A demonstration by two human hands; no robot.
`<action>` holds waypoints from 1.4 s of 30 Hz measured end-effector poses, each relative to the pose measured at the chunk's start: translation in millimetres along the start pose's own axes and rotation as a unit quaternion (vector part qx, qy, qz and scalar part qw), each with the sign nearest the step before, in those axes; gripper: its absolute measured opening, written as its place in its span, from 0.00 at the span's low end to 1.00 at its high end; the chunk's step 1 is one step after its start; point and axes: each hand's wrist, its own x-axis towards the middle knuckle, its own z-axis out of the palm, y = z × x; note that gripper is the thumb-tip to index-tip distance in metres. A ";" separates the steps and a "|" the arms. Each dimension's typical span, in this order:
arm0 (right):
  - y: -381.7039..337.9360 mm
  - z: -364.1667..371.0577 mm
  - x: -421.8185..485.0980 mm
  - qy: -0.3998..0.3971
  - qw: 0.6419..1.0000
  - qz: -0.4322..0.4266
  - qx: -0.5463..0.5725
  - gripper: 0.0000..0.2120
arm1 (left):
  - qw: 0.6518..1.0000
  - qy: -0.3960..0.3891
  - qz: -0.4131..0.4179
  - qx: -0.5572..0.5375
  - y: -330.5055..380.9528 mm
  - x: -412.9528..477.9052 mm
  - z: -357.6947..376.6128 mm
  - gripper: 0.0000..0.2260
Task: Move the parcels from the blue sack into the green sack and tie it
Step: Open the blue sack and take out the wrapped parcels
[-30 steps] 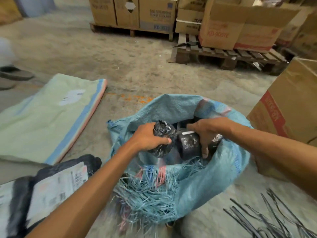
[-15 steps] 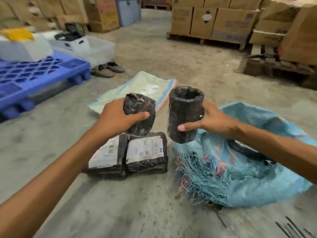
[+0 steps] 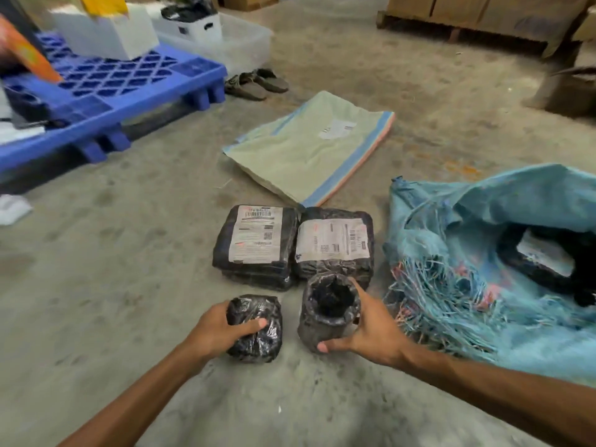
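Observation:
My left hand (image 3: 216, 330) grips a small black wrapped parcel (image 3: 256, 330) low against the concrete floor. My right hand (image 3: 371, 330) holds a black cylindrical parcel (image 3: 329, 314) upright beside it. Just beyond them lie two flat black parcels with white labels, the left labelled parcel (image 3: 256, 246) and the right labelled parcel (image 3: 333, 246), side by side. The blue sack (image 3: 467, 253) slumps open at the right with frayed threads at its mouth and another black parcel (image 3: 545, 262) inside. The green sack (image 3: 309, 146) lies flat and folded on the floor farther back.
A blue plastic pallet (image 3: 106, 91) with white boxes on it stands at the left. A pair of sandals (image 3: 256, 83) lies behind the green sack. Wooden pallets with cardboard boxes (image 3: 467, 21) line the back right. A clear plastic tub (image 3: 232, 43) sits near the pallet.
Both hands lifted a parcel each out of the blue sack, carried them left, and lowered them to the floor in front of the two labelled parcels.

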 end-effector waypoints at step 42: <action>155.3 -422.9 -32.5 0.330 0.856 0.247 -0.313 0.14 | 0.868 -0.075 0.404 0.280 390.5 142.6 451.6 0.22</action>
